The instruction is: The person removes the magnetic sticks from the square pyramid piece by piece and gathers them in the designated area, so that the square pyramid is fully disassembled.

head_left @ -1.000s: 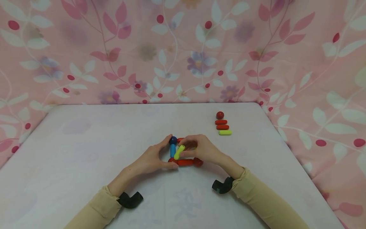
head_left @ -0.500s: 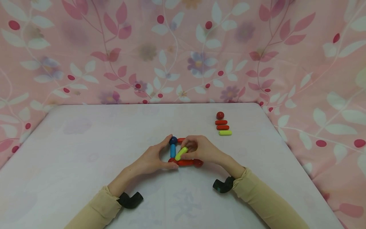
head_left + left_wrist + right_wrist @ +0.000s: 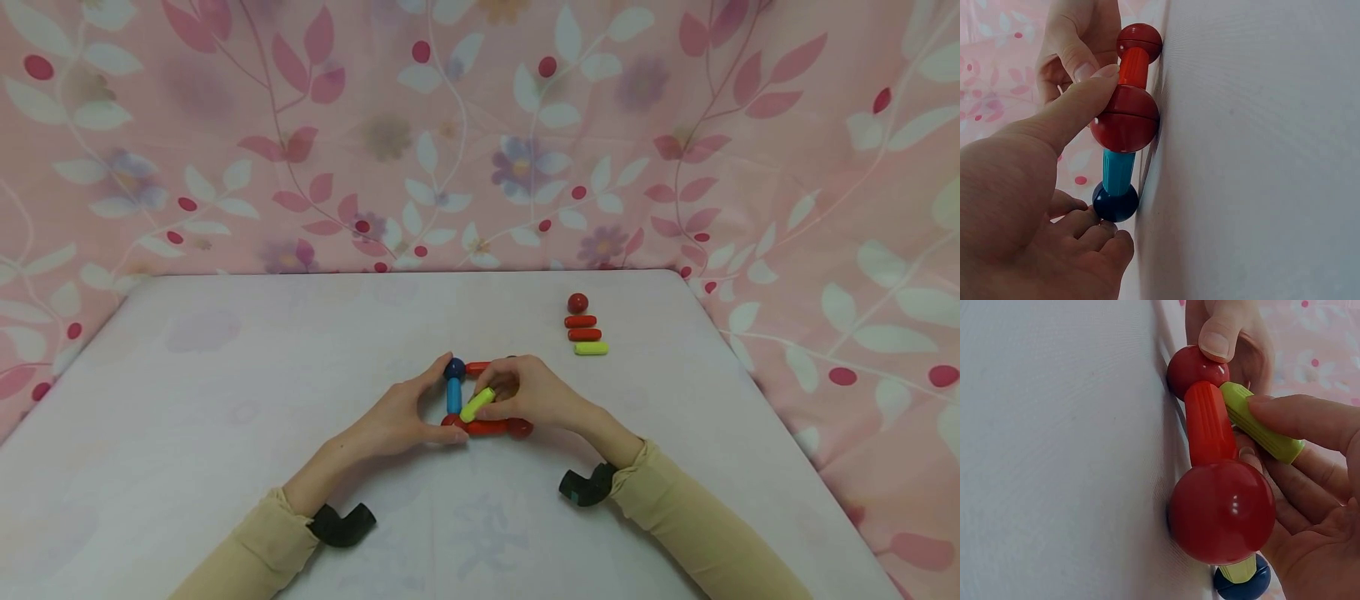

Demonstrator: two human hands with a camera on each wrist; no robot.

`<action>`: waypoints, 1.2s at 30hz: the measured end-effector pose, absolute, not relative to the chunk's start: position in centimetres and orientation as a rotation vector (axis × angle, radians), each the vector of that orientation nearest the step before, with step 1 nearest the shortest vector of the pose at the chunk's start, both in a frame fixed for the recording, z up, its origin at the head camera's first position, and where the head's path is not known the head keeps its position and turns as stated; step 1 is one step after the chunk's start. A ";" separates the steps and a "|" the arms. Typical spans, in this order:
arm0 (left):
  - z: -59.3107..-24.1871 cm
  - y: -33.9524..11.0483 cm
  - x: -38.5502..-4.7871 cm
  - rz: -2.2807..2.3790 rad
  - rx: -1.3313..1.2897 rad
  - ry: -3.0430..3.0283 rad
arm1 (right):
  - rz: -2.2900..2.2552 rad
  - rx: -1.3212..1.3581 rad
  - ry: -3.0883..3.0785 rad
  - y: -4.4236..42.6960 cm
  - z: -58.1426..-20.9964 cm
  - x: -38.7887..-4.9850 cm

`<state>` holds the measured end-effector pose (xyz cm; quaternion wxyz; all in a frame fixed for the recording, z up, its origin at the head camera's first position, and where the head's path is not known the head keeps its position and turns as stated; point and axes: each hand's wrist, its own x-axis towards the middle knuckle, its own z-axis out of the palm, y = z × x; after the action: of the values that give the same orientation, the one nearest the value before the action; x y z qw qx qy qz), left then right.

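A square frame of magnetic rods and balls lies on the table. My left hand (image 3: 393,417) holds its left side, thumb on the near red ball (image 3: 1125,122) and fingers at the dark blue ball (image 3: 454,369). A light blue rod (image 3: 453,397) joins these two balls. My right hand (image 3: 536,392) pinches a yellow-green rod (image 3: 1266,428) between thumb and fingers. That rod slants upward, its lower end at the near-left red ball. Along the near side, a red rod (image 3: 487,427) leads to another red ball (image 3: 1222,512). My right hand hides much of the frame's right side.
At the back right of the white-covered table (image 3: 225,400), a loose red ball (image 3: 577,302), two red rods (image 3: 584,335) and one yellow-green rod (image 3: 591,348) lie in a column. A pink floral cloth (image 3: 465,133) hangs behind the table. Each wrist wears a black camera mount (image 3: 342,525).
The yellow-green rod in my right hand has tipped lower toward the right, with its bottom end staying by the red ball. My left hand and the frame hold still.
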<state>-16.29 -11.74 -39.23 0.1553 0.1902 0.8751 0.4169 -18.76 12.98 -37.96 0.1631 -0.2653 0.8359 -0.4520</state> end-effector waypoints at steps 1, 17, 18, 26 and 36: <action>-39.2 -11.7 -16.3 1.193 0.544 2.508 | -1.289 -0.757 2.386 13.0 -38.0 -18.8; -39.4 -11.7 -16.3 1.199 0.535 2.506 | -1.297 -0.799 2.400 13.0 -37.9 -18.7; -39.4 -11.7 -16.3 1.199 0.535 2.507 | -1.299 -0.801 2.400 12.9 -37.9 -18.6; -39.4 -11.8 -16.3 1.195 0.538 2.510 | -1.304 -0.817 2.407 12.9 -37.7 -18.4; -39.4 -11.8 -16.3 1.185 0.536 2.516 | -1.331 -0.876 2.423 12.8 -37.7 -18.1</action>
<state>-16.31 -11.79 -39.39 0.1542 0.1870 0.8777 0.4135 -18.14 12.80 -37.68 0.1205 -0.2998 0.8295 -0.4555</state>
